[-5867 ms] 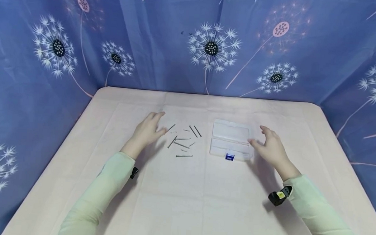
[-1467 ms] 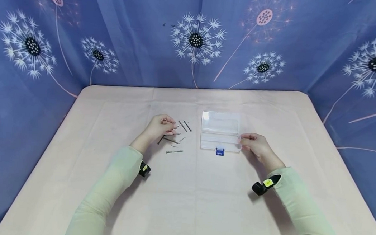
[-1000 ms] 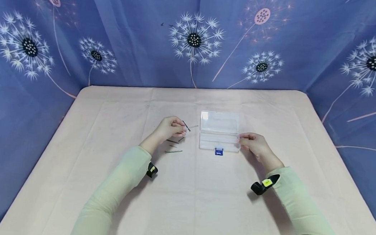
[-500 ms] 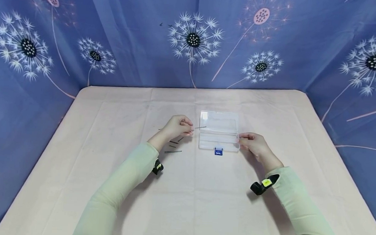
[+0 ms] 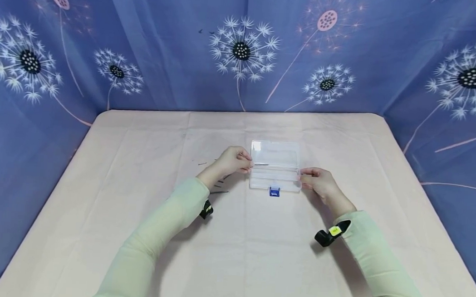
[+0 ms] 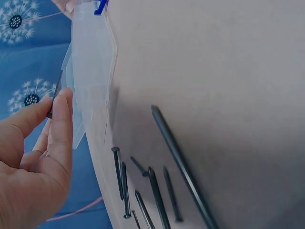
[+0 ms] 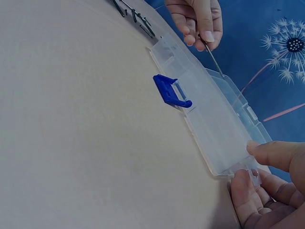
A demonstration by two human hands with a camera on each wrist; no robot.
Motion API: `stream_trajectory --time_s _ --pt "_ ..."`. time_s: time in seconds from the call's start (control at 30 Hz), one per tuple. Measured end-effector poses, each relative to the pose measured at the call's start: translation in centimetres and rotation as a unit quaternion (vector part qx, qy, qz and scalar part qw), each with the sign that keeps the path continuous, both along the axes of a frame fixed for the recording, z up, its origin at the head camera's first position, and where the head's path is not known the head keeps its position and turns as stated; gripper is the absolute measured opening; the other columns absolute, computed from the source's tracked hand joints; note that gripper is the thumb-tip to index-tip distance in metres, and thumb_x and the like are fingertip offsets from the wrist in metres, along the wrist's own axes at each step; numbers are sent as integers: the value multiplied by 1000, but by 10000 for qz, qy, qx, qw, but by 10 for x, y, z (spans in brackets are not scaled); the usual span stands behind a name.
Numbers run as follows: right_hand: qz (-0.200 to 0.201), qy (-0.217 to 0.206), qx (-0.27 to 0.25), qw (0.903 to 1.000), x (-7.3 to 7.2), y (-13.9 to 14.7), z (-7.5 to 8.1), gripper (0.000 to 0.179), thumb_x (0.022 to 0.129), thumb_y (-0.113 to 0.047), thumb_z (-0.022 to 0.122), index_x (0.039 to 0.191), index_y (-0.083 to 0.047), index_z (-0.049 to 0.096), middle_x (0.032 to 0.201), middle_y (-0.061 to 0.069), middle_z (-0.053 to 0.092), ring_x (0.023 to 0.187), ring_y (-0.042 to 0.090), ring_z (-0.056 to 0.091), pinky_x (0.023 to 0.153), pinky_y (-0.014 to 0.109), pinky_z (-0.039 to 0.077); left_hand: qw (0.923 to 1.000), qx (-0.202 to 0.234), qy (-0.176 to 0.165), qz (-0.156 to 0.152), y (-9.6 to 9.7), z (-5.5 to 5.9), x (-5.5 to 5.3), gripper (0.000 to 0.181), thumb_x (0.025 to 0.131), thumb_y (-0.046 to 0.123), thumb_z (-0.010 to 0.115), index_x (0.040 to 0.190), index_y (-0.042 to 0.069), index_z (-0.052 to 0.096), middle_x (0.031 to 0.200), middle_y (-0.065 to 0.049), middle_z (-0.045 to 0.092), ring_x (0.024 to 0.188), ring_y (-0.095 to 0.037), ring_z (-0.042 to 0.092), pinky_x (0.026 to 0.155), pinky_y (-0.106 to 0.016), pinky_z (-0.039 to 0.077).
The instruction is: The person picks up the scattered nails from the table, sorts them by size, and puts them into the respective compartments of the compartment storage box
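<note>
In the head view my left hand [image 5: 234, 161] pinches a nail [image 5: 262, 164] by its head end. The shank reaches out over the left part of a clear plastic box [image 5: 274, 185], whose lid stands raised at the back. In the left wrist view the nail [image 6: 58, 87] sits between thumb and index finger. My right hand [image 5: 318, 183] grips the box's right end, thumb on the top edge and fingers below, as the right wrist view shows. A blue latch [image 7: 167, 90] hangs on the box's front. No nail shows inside the box.
Several dark nails [image 6: 183, 167] of different lengths lie on the pale tablecloth [image 5: 248, 249], left of the box and partly hidden under my left forearm in the head view. A blue flowered curtain [image 5: 177, 63] stands behind the table's far edge.
My left hand picked up a nail from the scattered ones and carried it right, over the box. My right hand, earlier open beside the box, took hold of its right end and stays there.
</note>
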State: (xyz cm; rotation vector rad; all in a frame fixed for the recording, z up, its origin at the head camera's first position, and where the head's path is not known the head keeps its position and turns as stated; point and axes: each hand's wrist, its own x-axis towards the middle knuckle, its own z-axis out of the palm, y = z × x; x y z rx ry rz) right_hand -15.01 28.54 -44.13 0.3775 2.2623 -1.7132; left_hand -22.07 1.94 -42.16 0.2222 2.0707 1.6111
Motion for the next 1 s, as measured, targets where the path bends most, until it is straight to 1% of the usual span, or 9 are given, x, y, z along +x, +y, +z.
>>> stream_trajectory --time_s 0.1,0.17,0.27,0.4,0.5,0.6,0.7,0.83,1.0 --pt "-17 -13 15 10000 0 0 0 45 91 -5 57 129 16 44 107 11 59 74 -5 58 74 13 53 9999 -89 67 -73 4 1 2 17 87 -5 62 102 -11 57 85 -14 64 67 -14 65 74 -29 59" --pt "-45 -25 22 10000 0 0 -1 45 91 -5 57 129 16 44 108 11 59 74 -5 58 73 12 53 9998 -125 124 -83 7 1 3 17 87 -5 62 102 -11 57 86 -16 64 69 -16 66 74 -29 59" --pt "-71 -63 48 9999 0 0 0 46 90 -6 59 129 14 45 103 7 59 73 -4 58 72 12 53 9994 -228 267 -15 11 2 5 15 86 -4 62 100 -10 58 90 -18 65 72 -22 68 72 -27 59" --pt "-43 -82 47 9999 1 0 0 47 90 -7 60 129 14 45 94 0 59 73 -3 58 70 12 52 9981 -366 456 181 15 3 8 13 86 -5 62 97 -10 59 93 -22 66 76 -27 70 69 -26 59" --pt "-21 -84 69 9999 1 1 0 47 90 -7 60 129 13 45 91 -2 59 72 -2 58 70 11 52 9975 -423 498 254 18 2 9 11 86 -4 62 96 -9 59 93 -22 67 72 -24 69 68 -24 59" --pt "3 -98 109 9999 0 2 0 47 90 -9 59 130 12 46 94 -1 59 72 -2 58 70 11 52 9976 -435 474 261 20 1 9 11 86 -3 63 95 -9 60 92 -21 67 68 -18 67 67 -23 58" --pt "-5 -112 95 9999 0 2 0 46 91 -9 59 130 12 46 97 1 58 74 -2 58 72 12 52 9974 -449 510 255 22 1 8 11 87 -2 63 96 -8 60 91 -20 67 68 -17 67 66 -23 58" --pt "-42 -101 30 9999 0 2 -1 45 90 -8 58 129 12 46 97 1 57 75 -2 57 72 12 52 9950 -622 745 217 25 0 8 12 87 1 64 96 -6 61 92 -19 69 71 -20 70 65 -22 58" --pt "-39 -52 -32 10000 1 2 -3 46 90 -7 58 129 13 45 95 0 57 73 -1 57 70 12 52 9911 -835 1033 90 29 -1 11 13 87 3 64 97 -5 61 92 -18 70 72 -19 70 64 -20 57"
